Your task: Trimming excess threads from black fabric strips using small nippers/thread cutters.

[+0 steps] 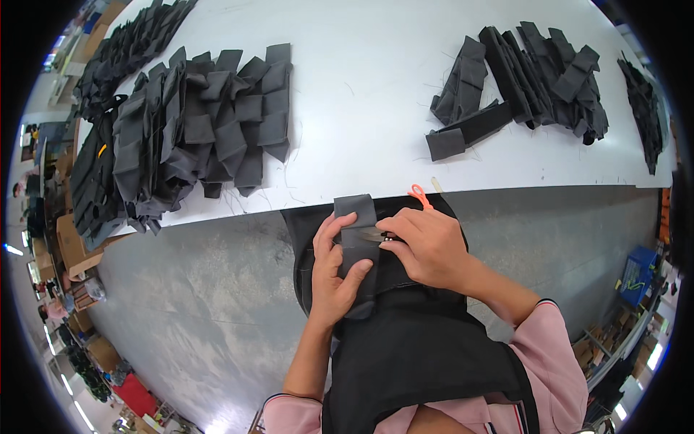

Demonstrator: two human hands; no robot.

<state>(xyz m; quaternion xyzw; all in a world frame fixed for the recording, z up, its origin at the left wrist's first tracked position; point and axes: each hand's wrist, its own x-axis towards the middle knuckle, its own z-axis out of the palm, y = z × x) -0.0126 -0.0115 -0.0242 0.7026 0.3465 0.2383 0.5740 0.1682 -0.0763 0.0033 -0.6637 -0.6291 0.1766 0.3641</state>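
Observation:
My left hand (337, 271) grips a folded dark grey fabric strip (356, 210) above my lap, just off the table's near edge. Its fingers curl over the strip's left side and the thumb presses on its face. In my right hand (432, 244) are small thread snips, closed between thumb and fingers. The metal blades (371, 235) point left and lie over the strip at a fold. An orange loop (418, 194) sticks out past my right knuckles; I cannot tell whether it belongs to the snips.
On the white table (361, 94) lies a large heap of dark grey strips (210, 119) at left. A smaller pile of strips (538, 79) sits at right, with another bundle (642, 108) at the far right. Loose threads are scattered about. A blue crate (637, 275) stands on the right.

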